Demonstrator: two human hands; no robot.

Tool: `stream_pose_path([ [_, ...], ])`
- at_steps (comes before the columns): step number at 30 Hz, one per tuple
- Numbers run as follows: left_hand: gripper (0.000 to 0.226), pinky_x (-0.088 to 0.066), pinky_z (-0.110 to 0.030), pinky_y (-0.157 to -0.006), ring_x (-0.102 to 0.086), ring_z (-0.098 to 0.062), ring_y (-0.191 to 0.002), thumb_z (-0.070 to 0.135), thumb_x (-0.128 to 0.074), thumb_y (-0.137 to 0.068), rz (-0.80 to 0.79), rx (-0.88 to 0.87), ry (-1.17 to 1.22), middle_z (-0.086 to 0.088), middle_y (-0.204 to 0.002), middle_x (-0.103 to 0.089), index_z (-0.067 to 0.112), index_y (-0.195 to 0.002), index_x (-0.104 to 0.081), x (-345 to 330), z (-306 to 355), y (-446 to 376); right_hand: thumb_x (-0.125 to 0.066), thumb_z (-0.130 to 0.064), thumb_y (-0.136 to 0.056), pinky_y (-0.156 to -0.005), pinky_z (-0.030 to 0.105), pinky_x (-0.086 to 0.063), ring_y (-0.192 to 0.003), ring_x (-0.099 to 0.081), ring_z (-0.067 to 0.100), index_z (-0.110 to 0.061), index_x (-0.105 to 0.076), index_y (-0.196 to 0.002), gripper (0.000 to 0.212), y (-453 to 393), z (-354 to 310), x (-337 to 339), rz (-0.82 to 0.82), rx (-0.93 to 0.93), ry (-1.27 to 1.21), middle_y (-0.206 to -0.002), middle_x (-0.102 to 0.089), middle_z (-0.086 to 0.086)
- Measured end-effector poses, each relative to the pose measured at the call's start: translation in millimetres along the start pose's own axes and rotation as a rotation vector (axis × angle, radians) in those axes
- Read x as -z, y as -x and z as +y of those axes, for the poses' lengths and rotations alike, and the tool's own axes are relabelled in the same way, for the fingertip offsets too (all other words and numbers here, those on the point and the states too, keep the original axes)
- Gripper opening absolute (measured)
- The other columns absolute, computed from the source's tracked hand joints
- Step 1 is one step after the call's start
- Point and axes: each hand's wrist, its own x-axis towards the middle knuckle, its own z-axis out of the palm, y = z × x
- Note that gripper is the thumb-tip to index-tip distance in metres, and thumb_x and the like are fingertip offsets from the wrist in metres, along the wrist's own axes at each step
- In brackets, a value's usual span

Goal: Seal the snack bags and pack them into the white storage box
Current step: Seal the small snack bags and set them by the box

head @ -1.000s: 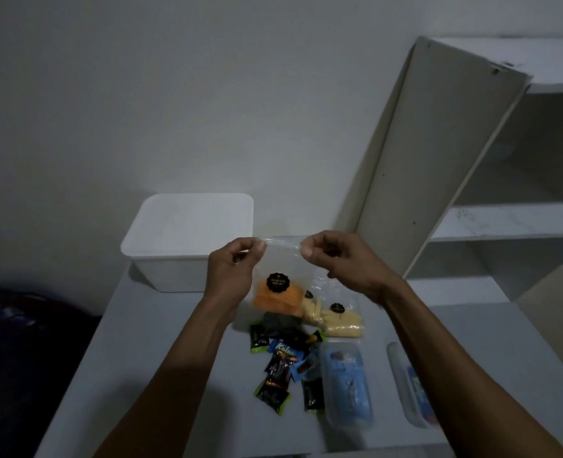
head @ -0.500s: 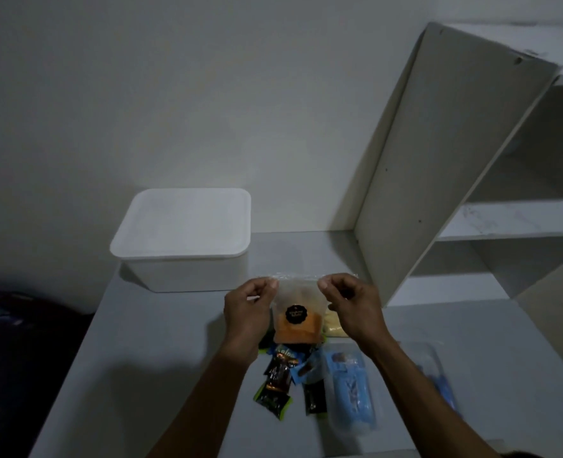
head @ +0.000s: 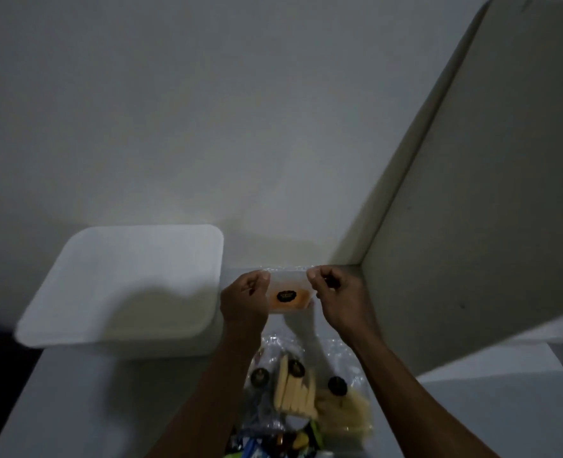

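Dim light, and the view is a bit smeared. My left hand (head: 245, 297) and my right hand (head: 334, 292) are both up in front of me, each pinched shut on a top corner of one clear snack bag (head: 288, 294). Thumb and forefinger of each hand close on the bag's upper strip, left hand at the left corner, right hand at the right. The bag hangs between them above the table (head: 75, 401), top edge roughly level. Orange contents sit in its lower part, with a round black sticker (head: 286, 295) on the front. I cannot tell whether the strip is pressed closed along its length.

The white storage box (head: 121, 285) stands on the table to the left of the held bag, just beside my left hand, with its back towards the wall (head: 207, 110). Its lid is on, flat and white, rounded corners.

Below my forearms, nearer to me, more clear bags (head: 306, 391) lie in a loose heap on the table. Pale yellow sticks show inside them, and they carry the same black round stickers. At the bottom edge of the view a few small coloured wrappers (head: 257, 447) lie partly cut off, blue and green among them.

To the right a white shelf panel (head: 472, 209) rises at a slant from the table's far corner.
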Motion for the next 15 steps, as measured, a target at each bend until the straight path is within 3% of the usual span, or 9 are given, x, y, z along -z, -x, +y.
stream_pose_path([
  [4,0.005,-0.045,-0.008,-0.056,-0.065,-0.009,-0.075,0.020,-0.073,-0.086,0.133,0.073,-0.001,0.004,-0.080,-0.071,0.025,-0.084,-0.072,-27.0,-21.1,-49.3,-0.072,-0.019,-0.088,-0.072,0.026,-0.054,-0.077,-0.067,0.011,-0.014,-0.074,-0.083,0.008,-48.6,32.9,-29.5,0.015,-0.042,-0.031,-0.080,-0.074,0.001],
  [8,0.012,-0.038,0.000,-0.053,-0.063,-0.011,-0.077,0.018,-0.072,-0.086,0.217,0.118,-0.041,0.000,-0.084,-0.069,0.015,-0.097,-0.074,-43.4,-36.5,-85.8,-0.075,-0.019,-0.086,-0.067,0.016,-0.050,-0.072,-0.064,0.008,-0.020,-0.073,-0.076,0.009,-78.7,58.1,-52.8,0.055,-0.056,-0.043,-0.076,-0.073,0.000],
  [13,0.010,-0.046,-0.019,-0.070,-0.066,-0.017,-0.088,0.013,-0.072,-0.083,0.267,0.136,-0.048,-0.001,-0.085,-0.070,0.012,-0.093,-0.075,-57.0,-48.0,-110.8,-0.077,-0.025,-0.084,-0.072,0.023,-0.054,-0.076,-0.067,0.013,-0.017,-0.073,-0.079,0.010,-103.0,73.5,-68.5,0.089,-0.097,-0.039,-0.076,-0.073,-0.003],
  [15,0.008,-0.049,-0.015,-0.068,-0.065,-0.018,-0.082,0.007,-0.073,-0.082,0.290,0.145,-0.006,-0.004,-0.082,-0.068,0.011,-0.088,-0.073,-61.9,-47.3,-117.1,-0.077,-0.027,-0.083,-0.074,0.028,-0.055,-0.076,-0.067,0.012,-0.019,-0.073,-0.080,0.010,-108.4,76.8,-73.3,0.122,-0.109,-0.041,-0.076,-0.072,-0.004],
])
